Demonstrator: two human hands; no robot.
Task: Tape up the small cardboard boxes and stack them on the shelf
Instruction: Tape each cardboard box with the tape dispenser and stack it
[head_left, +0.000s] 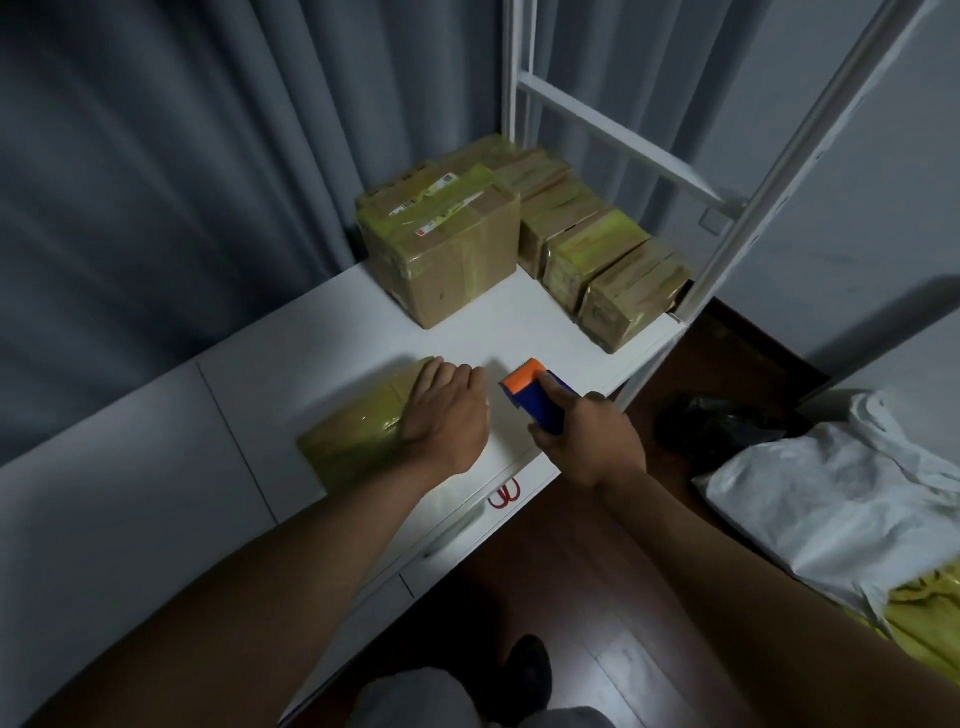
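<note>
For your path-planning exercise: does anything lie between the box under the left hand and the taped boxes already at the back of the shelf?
Nothing visible does. The left hand rests on the box; bare white shelf runs from it to the taped boxes. The tape dispenser, gripped by the right hand, sits off to the right.

**Around the worktop**

Grey curtains (182, 171) hang behind the white surface. Red scissors (505, 494) lie at its near edge. On the dark wood floor (597, 597) sit a black bag (717, 423) and a white sack (841, 499) over yellow material (930, 613).
</note>
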